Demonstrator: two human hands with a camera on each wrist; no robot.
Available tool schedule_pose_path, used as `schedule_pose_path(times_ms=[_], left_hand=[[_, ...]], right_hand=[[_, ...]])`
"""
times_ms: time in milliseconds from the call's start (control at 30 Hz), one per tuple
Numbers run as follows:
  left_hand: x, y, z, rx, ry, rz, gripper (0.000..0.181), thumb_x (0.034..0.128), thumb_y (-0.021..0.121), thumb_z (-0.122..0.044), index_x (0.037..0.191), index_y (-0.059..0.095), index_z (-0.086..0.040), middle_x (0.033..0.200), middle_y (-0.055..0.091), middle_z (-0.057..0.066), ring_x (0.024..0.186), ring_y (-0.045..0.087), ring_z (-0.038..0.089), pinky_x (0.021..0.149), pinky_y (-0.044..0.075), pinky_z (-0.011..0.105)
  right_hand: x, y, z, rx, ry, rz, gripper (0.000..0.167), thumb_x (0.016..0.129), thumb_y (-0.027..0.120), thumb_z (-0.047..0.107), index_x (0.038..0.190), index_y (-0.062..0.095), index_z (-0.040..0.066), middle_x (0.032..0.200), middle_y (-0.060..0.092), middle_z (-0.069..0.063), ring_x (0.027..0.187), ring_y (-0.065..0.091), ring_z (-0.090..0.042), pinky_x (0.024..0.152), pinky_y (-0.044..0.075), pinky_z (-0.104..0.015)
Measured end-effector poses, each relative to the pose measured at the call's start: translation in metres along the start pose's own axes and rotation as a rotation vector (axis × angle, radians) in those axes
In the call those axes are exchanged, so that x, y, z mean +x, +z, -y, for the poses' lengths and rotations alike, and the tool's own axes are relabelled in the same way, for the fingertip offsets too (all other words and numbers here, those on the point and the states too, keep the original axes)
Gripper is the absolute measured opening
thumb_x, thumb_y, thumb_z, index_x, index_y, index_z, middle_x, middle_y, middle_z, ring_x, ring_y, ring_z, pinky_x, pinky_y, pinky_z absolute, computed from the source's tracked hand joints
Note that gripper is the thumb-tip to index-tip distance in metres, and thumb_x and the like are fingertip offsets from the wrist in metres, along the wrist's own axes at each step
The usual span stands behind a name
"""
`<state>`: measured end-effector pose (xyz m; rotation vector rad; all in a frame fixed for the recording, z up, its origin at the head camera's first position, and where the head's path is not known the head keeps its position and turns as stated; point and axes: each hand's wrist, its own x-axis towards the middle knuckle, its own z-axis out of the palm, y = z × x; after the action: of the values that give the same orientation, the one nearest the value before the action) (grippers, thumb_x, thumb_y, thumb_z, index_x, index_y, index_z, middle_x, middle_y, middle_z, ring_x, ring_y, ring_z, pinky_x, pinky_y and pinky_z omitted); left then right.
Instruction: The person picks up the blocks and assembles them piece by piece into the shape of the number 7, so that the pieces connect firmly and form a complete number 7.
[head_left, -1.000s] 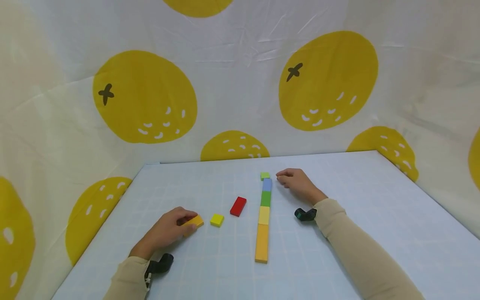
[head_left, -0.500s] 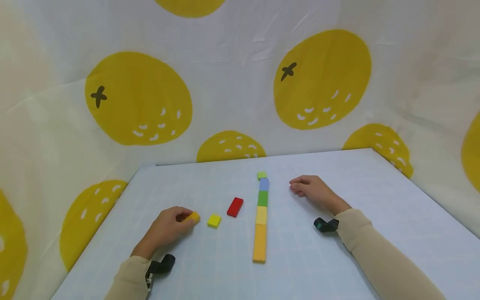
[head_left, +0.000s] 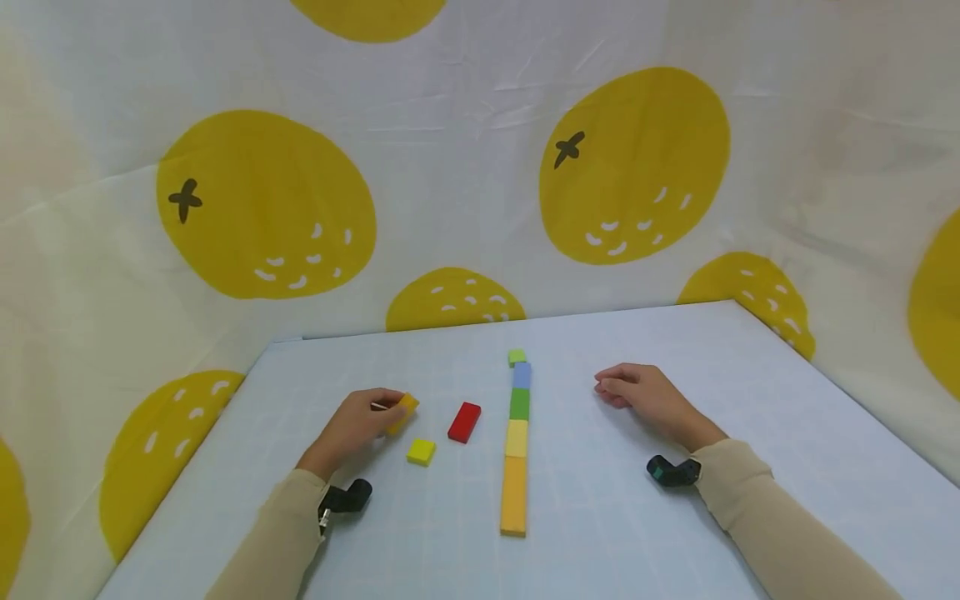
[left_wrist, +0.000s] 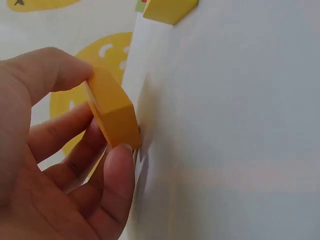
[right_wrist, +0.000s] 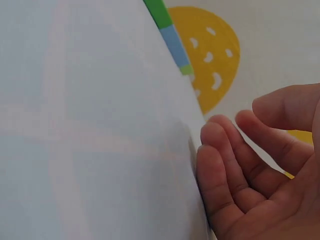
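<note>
My left hand [head_left: 354, 427] pinches an orange block [head_left: 405, 412] between thumb and fingers, the block tilted. Up close in the left wrist view, the same orange block [left_wrist: 115, 107] sits at the fingertips. To its right on the table lie a small yellow block [head_left: 422, 452] and a red block [head_left: 464, 422]. Farther right runs a straight row: orange bar [head_left: 514, 497] nearest, then pale yellow [head_left: 517, 438], green [head_left: 520, 404] and blue [head_left: 522, 375] blocks, with a light green block [head_left: 517, 357] at the far end. Right of this row, my right hand [head_left: 651, 402] holds nothing, fingers loosely curled.
A pale checked cloth covers the table [head_left: 600, 533]. Behind it hangs a white curtain [head_left: 465, 167] printed with large yellow fruit. A black wrist camera [head_left: 348, 497] is strapped to the left wrist and another wrist camera [head_left: 672, 472] to the right.
My left hand has moved forward and slightly right with the orange block, which has turned in the fingers. My right hand has drawn away from the row's far end, rightward and nearer.
</note>
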<state>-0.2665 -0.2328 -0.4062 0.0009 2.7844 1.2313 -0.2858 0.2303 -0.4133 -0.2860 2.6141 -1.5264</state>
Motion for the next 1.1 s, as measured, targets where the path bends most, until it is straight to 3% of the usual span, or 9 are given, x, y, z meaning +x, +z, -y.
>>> schedule_pose_path(times_ms=[200,367,500,733,933,1100], left_hand=[[0.016,0.005,-0.016,-0.001,-0.01,0.015,0.037,0.0947,0.07,-0.029,0.127,0.067,-0.012,0.111,0.066,0.005,0.089,0.06,0.021,0.076,0.054,0.03],[0.028,0.008,-0.028,0.041,-0.009,0.012,0.035,0.095,0.07,-0.03,0.126,0.068,-0.015,0.112,0.065,0.003,0.091,0.06,0.022,0.079,0.055,0.031],[0.037,0.012,-0.036,0.044,0.003,0.027,0.037,0.0955,0.069,-0.03,0.129,0.066,-0.015,0.114,0.065,0.004,0.094,0.06,0.022,0.081,0.055,0.032],[0.05,0.021,-0.046,0.051,0.063,0.052,0.039,0.0966,0.065,-0.029,0.132,0.065,-0.012,0.115,0.065,0.004,0.089,0.062,0.02,0.079,0.055,0.032],[0.058,0.026,-0.052,0.017,0.09,0.109,0.04,0.1,0.061,-0.026,0.136,0.062,-0.009,0.121,0.063,0.008,0.09,0.063,0.021,0.082,0.055,0.032],[0.064,0.029,-0.06,0.059,0.109,0.13,0.039,0.1022,0.057,-0.022,0.138,0.06,-0.008,0.128,0.061,0.01,0.087,0.063,0.021,0.082,0.054,0.033]], right_hand=[[-0.008,-0.007,-0.007,-0.001,0.033,-0.023,0.036,0.102,0.058,0.029,0.126,0.066,0.003,0.116,0.071,-0.008,0.104,0.066,-0.021,0.087,0.052,-0.025],[-0.014,-0.007,-0.012,-0.01,0.043,-0.025,0.038,0.102,0.059,0.032,0.127,0.066,0.005,0.117,0.07,-0.006,0.103,0.065,-0.02,0.092,0.052,-0.03],[-0.019,-0.009,-0.014,-0.025,0.029,-0.026,0.037,0.103,0.058,0.032,0.127,0.066,0.005,0.117,0.07,-0.006,0.104,0.066,-0.021,0.094,0.051,-0.035],[-0.022,-0.011,-0.015,-0.019,0.01,-0.042,0.035,0.102,0.059,0.029,0.125,0.067,0.004,0.117,0.07,-0.008,0.104,0.065,-0.021,0.089,0.052,-0.026],[-0.022,-0.01,-0.013,-0.067,0.026,-0.035,0.032,0.102,0.059,0.028,0.124,0.068,0.007,0.117,0.069,-0.006,0.104,0.065,-0.02,0.098,0.049,-0.04],[-0.025,-0.012,-0.011,-0.101,0.046,0.017,0.035,0.1,0.061,0.036,0.126,0.067,0.013,0.124,0.066,-0.004,0.118,0.056,-0.025,0.106,0.04,-0.052]])
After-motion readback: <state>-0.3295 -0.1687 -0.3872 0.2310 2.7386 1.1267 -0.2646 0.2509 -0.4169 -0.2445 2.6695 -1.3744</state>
